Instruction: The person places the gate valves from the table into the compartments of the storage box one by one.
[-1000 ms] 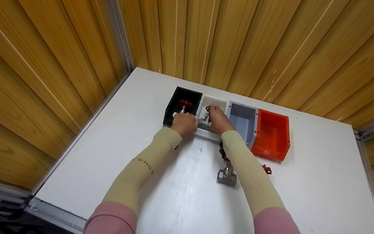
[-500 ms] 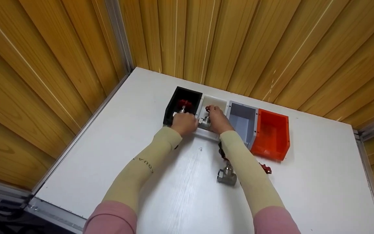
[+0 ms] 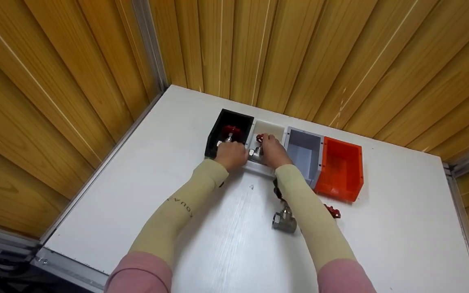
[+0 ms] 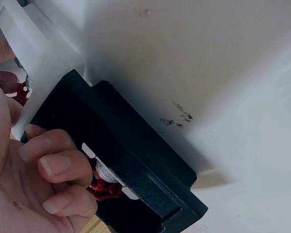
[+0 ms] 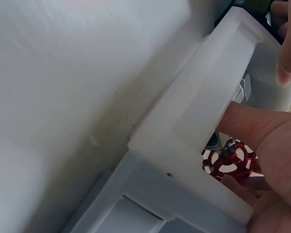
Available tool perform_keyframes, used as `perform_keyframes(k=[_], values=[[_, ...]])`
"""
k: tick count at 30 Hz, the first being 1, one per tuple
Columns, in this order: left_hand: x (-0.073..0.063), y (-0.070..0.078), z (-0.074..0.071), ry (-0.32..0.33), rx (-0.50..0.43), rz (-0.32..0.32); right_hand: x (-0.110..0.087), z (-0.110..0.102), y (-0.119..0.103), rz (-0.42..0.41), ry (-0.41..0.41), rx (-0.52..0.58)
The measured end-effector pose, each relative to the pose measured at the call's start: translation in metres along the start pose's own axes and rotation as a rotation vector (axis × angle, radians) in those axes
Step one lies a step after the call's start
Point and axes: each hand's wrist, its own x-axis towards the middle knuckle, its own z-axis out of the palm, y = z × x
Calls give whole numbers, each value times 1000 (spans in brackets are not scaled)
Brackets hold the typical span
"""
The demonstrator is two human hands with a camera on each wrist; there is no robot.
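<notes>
My left hand (image 3: 231,155) has curled fingers at the front of the black bin (image 4: 136,145); thumb and index appear to pinch the wall beside the white bin (image 5: 199,97). Inside the black bin lies a gate valve with a red handwheel (image 3: 232,130), its body partly hidden by that hand. My right hand (image 3: 275,151) reaches into the white bin and grips a second gate valve (image 3: 255,154). In the right wrist view its red handwheel (image 5: 231,161) shows between thumb and fingers; the rest is hidden.
A grey bin (image 3: 304,152) and an orange bin (image 3: 340,169) continue the row to the right. On the white table (image 3: 145,191), a metal valve (image 3: 285,221) and a red handwheel (image 3: 333,211) lie by the right forearm, partly covered. Wood-panelled walls (image 3: 299,61) stand behind and left.
The right hand and the valve in its grip have shifted very slightly within the white bin. The left hand stays in place.
</notes>
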Motion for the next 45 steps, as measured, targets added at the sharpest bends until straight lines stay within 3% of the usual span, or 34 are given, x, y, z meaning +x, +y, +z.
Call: perform_keyframes(k=[14, 25, 39, 45], values=[[3, 1, 4, -14, -18, 6, -4, -3, 3, 20, -25, 31], [-1, 2, -2, -10, -16, 17, -8, -13, -1, 29, -31, 60], [-2, -1, -4, -41, -14, -3, -14, -25, -4, 129, -99, 220], [-2, -1, -6, -56, -15, -3, -20, -34, -4, 117, -100, 238]])
